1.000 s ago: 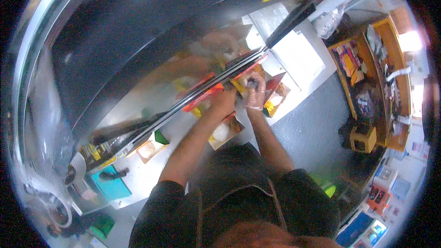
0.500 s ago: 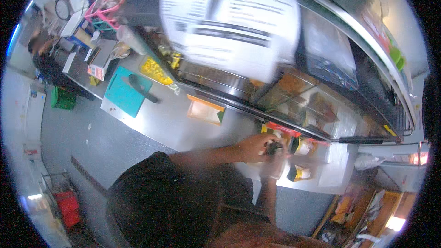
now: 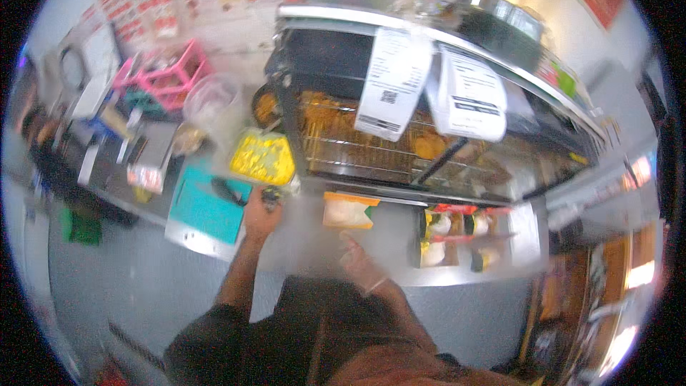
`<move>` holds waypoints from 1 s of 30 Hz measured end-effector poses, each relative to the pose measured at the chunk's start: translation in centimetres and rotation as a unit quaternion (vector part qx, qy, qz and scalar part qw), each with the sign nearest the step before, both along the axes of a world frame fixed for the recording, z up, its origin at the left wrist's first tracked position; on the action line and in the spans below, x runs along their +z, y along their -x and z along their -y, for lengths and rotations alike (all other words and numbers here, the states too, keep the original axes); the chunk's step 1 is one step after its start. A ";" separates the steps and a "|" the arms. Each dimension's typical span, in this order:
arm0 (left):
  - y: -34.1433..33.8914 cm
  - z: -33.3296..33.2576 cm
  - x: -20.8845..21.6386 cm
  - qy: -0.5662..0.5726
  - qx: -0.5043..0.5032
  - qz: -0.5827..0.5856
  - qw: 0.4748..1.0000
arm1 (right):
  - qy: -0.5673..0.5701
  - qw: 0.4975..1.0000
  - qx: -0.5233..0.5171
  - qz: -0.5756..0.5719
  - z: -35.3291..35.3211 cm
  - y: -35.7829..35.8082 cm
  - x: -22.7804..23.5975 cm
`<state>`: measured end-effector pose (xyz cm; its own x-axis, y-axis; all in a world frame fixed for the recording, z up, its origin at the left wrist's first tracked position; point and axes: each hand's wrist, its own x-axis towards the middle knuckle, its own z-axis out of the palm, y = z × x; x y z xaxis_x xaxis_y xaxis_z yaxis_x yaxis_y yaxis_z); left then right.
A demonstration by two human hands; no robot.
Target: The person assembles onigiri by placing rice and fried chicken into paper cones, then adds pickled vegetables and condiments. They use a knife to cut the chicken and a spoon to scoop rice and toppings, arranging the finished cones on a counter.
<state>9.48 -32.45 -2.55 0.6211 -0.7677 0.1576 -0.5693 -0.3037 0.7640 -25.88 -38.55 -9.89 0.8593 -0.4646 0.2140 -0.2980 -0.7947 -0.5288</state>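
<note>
My left hand (image 3: 261, 220) is closed round a small dark object (image 3: 271, 197) that blur keeps me from naming. It is over the counter, between the teal cutting board (image 3: 204, 218) and a container of chopped yellow food (image 3: 262, 157). A dark knife (image 3: 227, 190) lies on the board. My right hand (image 3: 359, 266) is smeared by motion at the counter's front; its fingers point toward a pale flat piece with an orange border (image 3: 349, 213). Farther right, several small packs with white and yellow parts (image 3: 437, 225) sit in two rows, apart from both hands.
A glass-fronted warming cabinet (image 3: 357, 150) with wire racks of food backs the counter, paper slips (image 3: 394, 82) hanging from its top. A pink basket (image 3: 187, 68) and clear tub (image 3: 212, 100) stand back left. A person (image 3: 61, 164) is at far left.
My hands were together over the packs at the right. Both have moved left and apart, the left hand carrying the dark object. The view has swung, so the cabinet and slips sit farther off.
</note>
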 end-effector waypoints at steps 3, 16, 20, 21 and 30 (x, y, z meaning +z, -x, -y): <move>-4.8 2.4 -1.3 0.008 0.040 0.146 0.989 | -0.095 0.995 -0.017 0.022 -2.2 -3.1 -2.6; 10.8 -10.7 9.2 -0.063 -0.397 -0.171 0.899 | -0.559 0.645 -0.453 0.258 -8.1 -10.3 12.6; 11.6 -10.1 12.3 -0.067 -0.407 -0.176 0.894 | -0.588 0.665 -0.387 0.251 -9.1 -10.5 15.3; 11.5 -9.9 12.5 -0.093 -0.398 -0.209 0.888 | -0.588 0.682 -0.353 0.252 -9.1 -10.4 15.0; 8.8 -4.7 5.8 -0.162 -0.325 0.084 0.928 | -0.545 0.805 -0.134 0.194 -9.4 -9.5 10.6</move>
